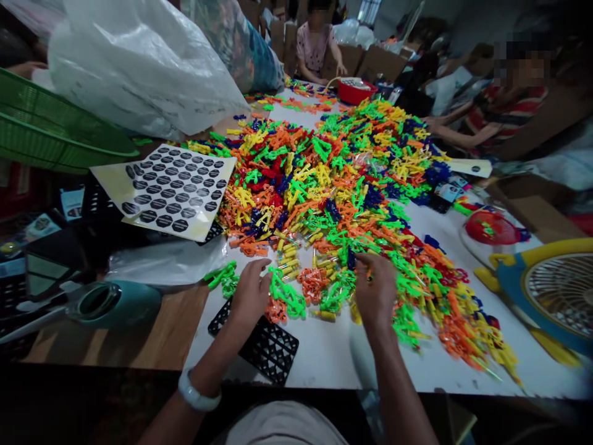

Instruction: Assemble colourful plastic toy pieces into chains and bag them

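Note:
A large heap of small plastic pieces in green, orange, yellow, red and blue covers the white tabletop. My left hand is at the heap's near edge, beside green and orange pieces, its fingers curled; whether something small is between them is hidden. On the right, my right hand is bent over the pieces near a dark blue one, with its fingertips partly hidden. A black tray with rows of holes lies partly under my left hand and forearm. Yellow-capped clear tubes lie between the hands.
A sheet of dark oval stickers lies left of the heap, near a green basket and a plastic bag. A teal bottle lies at left. A fan stands at right. Two people sit across the table, beyond the heap.

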{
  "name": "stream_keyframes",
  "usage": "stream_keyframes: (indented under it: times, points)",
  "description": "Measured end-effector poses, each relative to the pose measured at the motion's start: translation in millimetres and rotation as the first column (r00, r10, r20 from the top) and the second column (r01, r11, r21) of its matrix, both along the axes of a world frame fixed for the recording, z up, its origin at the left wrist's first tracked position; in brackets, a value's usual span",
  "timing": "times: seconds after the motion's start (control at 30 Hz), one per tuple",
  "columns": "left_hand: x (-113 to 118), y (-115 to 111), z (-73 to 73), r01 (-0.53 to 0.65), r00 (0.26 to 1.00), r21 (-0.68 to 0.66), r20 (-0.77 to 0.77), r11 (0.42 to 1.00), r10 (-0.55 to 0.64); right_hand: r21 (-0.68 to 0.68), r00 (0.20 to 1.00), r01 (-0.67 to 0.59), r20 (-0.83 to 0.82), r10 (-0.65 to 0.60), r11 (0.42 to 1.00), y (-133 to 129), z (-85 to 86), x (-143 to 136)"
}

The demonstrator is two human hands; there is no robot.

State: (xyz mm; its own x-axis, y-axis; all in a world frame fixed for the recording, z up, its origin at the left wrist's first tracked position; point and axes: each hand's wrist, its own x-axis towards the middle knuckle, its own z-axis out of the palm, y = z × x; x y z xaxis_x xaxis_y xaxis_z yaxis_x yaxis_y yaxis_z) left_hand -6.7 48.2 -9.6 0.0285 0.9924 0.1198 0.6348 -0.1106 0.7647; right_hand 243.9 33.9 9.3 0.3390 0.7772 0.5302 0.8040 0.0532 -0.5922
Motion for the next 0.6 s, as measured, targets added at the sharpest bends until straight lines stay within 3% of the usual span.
stream_keyframes:
  times: [0.1,0.2,0.4,0.5,0.6]
  points:
    - [13.2,14.5,-2.9,0.037,0.990,0.032,-0.136,0.999,-0.033,-0.190,0.942,-0.334,-0.028,0.335,0.923,13.7,-13.0,-46.6]
    - [16.4,16.2,-2.3,0.059,0.978,0.023,-0.201,0.998,-0.053,-0.373,0.859,-0.475,0.002,0.512,0.797,22.0,-20.6,-81.6]
    - [8.2,7.6,-1.3,-0.092,0.952,-0.092,-0.300,0.992,0.060,-0.481,0.781,-0.475,0.154,0.605,0.736,22.9,-21.5,-84.2]
    - [18.0,13.9,1.8,-0.155,0.966,-0.232,-0.237,0.960,0.098,-0.534,0.724,-0.376,0.341,0.599,0.758,22.9,-20.8,-84.6]
    - [22.7,23.0,5.0,-0.146,0.987,-0.286,-0.112,0.947,0.118,-0.567,0.646,-0.296,0.474,0.598,0.769,25.0,-20.8,-86.0]
